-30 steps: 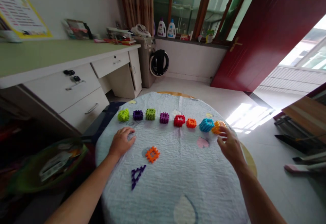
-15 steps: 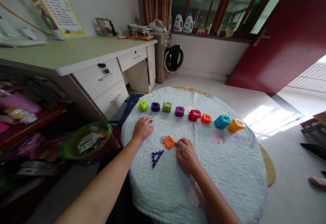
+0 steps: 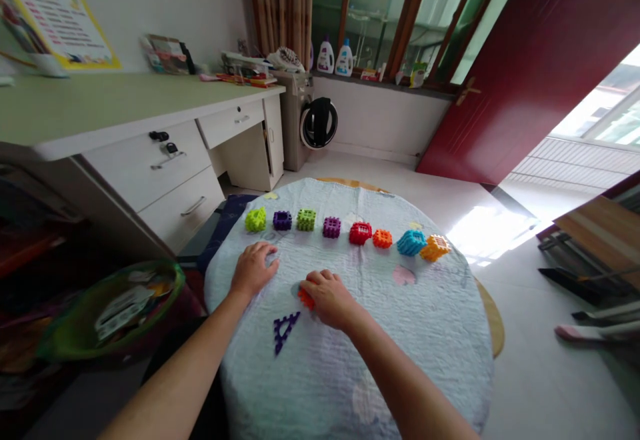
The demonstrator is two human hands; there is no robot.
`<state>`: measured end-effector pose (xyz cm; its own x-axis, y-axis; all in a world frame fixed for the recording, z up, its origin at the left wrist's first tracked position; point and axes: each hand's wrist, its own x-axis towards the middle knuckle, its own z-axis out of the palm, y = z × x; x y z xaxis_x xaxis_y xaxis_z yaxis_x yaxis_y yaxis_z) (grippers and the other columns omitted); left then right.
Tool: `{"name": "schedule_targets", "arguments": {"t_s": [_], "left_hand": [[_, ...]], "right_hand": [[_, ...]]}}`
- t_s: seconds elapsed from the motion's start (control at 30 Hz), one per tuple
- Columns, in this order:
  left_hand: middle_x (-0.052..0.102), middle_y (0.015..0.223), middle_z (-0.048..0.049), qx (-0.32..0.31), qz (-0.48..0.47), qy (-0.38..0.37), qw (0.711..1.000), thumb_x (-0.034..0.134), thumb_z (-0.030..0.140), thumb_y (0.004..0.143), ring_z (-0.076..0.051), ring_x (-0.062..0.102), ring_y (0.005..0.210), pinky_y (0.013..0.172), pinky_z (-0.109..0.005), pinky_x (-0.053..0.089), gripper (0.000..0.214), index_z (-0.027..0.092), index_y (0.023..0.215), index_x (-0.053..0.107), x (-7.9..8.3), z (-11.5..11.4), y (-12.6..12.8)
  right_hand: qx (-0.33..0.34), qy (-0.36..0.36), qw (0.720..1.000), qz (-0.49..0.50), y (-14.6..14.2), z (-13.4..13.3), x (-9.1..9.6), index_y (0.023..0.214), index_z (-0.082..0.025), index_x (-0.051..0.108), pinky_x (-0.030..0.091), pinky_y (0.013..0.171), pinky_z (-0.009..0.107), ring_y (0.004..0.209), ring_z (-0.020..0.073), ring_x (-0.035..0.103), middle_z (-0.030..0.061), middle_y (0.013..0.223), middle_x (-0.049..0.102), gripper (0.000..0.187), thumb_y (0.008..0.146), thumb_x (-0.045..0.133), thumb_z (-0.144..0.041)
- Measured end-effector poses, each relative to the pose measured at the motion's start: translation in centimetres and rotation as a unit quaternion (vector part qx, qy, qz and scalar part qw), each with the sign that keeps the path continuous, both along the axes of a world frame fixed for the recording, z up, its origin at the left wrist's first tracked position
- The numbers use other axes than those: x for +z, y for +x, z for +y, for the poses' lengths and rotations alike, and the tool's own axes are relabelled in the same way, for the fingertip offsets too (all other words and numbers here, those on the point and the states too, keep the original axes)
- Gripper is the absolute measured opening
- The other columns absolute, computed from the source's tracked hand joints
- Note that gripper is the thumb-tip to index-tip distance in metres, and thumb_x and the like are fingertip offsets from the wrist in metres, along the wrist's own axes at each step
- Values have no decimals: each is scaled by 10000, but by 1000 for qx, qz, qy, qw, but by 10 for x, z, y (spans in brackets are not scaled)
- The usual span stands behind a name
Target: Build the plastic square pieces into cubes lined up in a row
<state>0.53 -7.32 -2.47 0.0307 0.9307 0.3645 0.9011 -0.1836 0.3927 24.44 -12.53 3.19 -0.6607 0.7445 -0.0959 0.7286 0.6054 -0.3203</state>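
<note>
My right hand (image 3: 327, 297) is over an orange square interlocking building piece (image 3: 306, 299), its fingers curled down on the far edge. Most of that flat piece is hidden beneath the hand. Just to its left lies a flat purple triangular piece (image 3: 285, 332) with a toothed border. My left hand (image 3: 254, 268) rests on the cloth with fingers apart and nothing in it. Beyond both hands runs a row of assembled blocks: lime (image 3: 255, 219), dark purple (image 3: 283, 220), green (image 3: 306, 220), purple (image 3: 331, 227), red (image 3: 360, 233), orange (image 3: 383, 239), blue (image 3: 411, 243) and yellow (image 3: 435, 247).
A pale blue cloth (image 3: 400, 353) covers the round table. On the left are a desk (image 3: 125, 103) with drawers and a green basket (image 3: 55, 340) of odds and ends. A washing machine (image 3: 295, 120) and a red door (image 3: 480, 73) stand farther back.
My right hand has moved left and over the orange square piece, covering most of it. My left hand stays on the cloth. The whole view has shifted to the right.
</note>
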Motion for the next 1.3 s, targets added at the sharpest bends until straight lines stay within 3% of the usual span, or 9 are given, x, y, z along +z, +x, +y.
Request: {"name": "schedule_targets", "arguments": {"t_s": [0.13, 0.3, 0.4, 0.5, 0.6, 0.7, 1.0, 1.2, 1.3], "left_hand": [[662, 1071, -79, -1, 1, 0, 1000, 541, 329, 779, -267, 599, 1025, 965, -425, 464, 230, 213, 953, 637, -4, 2, -3], [665, 1065, -79, -9, 5, 4, 1000, 528, 350, 783, -269, 601, 1035, 975, -421, 459, 231, 215, 939, 634, -6, 4, -4], [667, 1055, -82, -13, 8, 4, 1000, 527, 355, 783, -270, 603, 1030, 975, -419, 460, 240, 215, 945, 634, -7, 5, -6], [669, 1057, -85, -15, 7, 4, 1000, 529, 353, 781, -272, 602, 1029, 979, -426, 457, 237, 217, 943, 635, -7, 5, -6], [672, 1060, -83, -12, 1, 5, 1000, 535, 358, 776, -274, 602, 1029, 975, -429, 462, 231, 227, 936, 638, -6, 5, -6], [677, 1051, -79, -9, -4, 5, 1000, 537, 356, 772, -273, 605, 1025, 966, -427, 467, 223, 235, 929, 639, -4, 4, -5], [675, 1041, -78, -8, -1, 7, 1000, 536, 344, 774, -273, 609, 1021, 965, -423, 468, 217, 223, 922, 639, -6, 4, -5], [667, 1060, -73, -6, -6, 1, 1000, 545, 350, 778, -270, 601, 1034, 976, -419, 459, 224, 227, 943, 633, -5, 3, -4], [664, 1054, -76, 1, -5, -6, 1000, 551, 341, 776, -272, 597, 1032, 969, -421, 459, 214, 226, 936, 635, -2, 1, -2]], "right_hand": [[-8, -4, 1000, 18, 23, 5, 7, 1113, -211, 596, 417, 859, 362, 1006, 242, 499, 82, 1102, 583, 397, 717, 620, -212], [-123, 84, 984, 95, 105, 37, 27, 1205, -188, 550, 393, 926, 390, 1041, 247, 493, 98, 1148, 566, 550, 658, 594, -170], [-222, 138, 965, 36, 155, 73, 42, 1195, -198, 570, 364, 932, 403, 1060, 271, 484, 98, 1136, 588, 485, 712, 594, -237], [-255, 122, 956, -78, 178, 110, 49, 1229, -199, 573, 338, 933, 399, 1106, 290, 474, 106, 1185, 589, 488, 749, 592, -285], [-241, 78, 952, -172, 179, 135, 45, 1251, -202, 578, 319, 938, 387, 1137, 291, 474, 113, 1228, 584, 529, 724, 613, -239], [-227, 56, 953, -195, 174, 148, 36, 1220, -208, 606, 320, 932, 377, 1125, 281, 495, 108, 1207, 602, 518, 703, 627, -193], [-215, 36, 953, -210, 171, 156, 25, 1212, -163, 617, 352, 923, 375, 1130, 292, 522, 142, 1198, 612, 482, 730, 616, -187], [-237, 61, 952, -181, 173, 141, 39, 1327, -153, 526, 342, 977, 382, 1201, 297, 481, 144, 1307, 566, 581, 754, 608, -202], [-267, 122, 953, -70, 166, 111, 47, 1290, -156, 540, 362, 970, 380, 1156, 276, 511, 132, 1265, 594, 496, 798, 550, -212]]}}
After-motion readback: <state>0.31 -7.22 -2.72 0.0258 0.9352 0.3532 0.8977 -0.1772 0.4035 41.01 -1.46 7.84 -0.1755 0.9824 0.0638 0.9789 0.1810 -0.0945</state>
